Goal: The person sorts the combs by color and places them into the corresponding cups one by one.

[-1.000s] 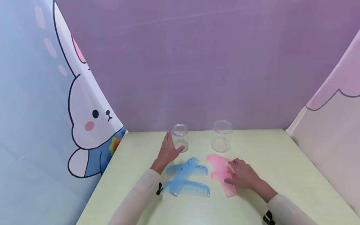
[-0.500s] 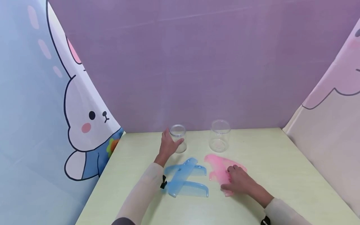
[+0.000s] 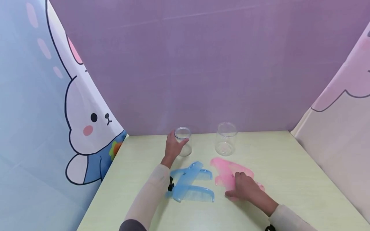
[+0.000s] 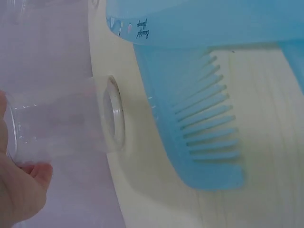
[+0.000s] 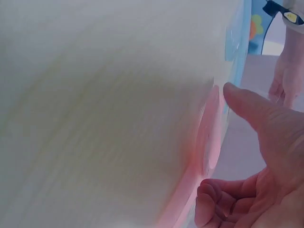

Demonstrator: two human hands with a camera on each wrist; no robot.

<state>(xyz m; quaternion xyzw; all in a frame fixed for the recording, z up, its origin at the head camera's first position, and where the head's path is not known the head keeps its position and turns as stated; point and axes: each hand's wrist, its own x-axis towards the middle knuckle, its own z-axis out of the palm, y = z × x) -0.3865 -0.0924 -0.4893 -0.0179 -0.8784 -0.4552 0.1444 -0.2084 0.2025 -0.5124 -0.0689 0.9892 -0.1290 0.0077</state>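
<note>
Purple backdrop (image 3: 190, 64) behind a pale desk (image 3: 112, 195). Left hand (image 3: 173, 147) curls round the small jar (image 3: 186, 150) near the back edge; right hand (image 3: 246, 188) arches, half-curled, over pink combs (image 3: 224, 166) farther forward, grip unclear. Gentle jar pressure and a low, edge-to-edge pinch seem advisable.

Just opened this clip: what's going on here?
A person is working with both hands at a pale table. The left hand holds the narrower clear jar, which stands near the back edge. The right hand is at the overlapping pink combs; whether it grips one is unclear. Three blue combs lie in front of the narrower jar, one diagonally across the other two. The wider clear jar stands untouched behind the pink combs.
</note>
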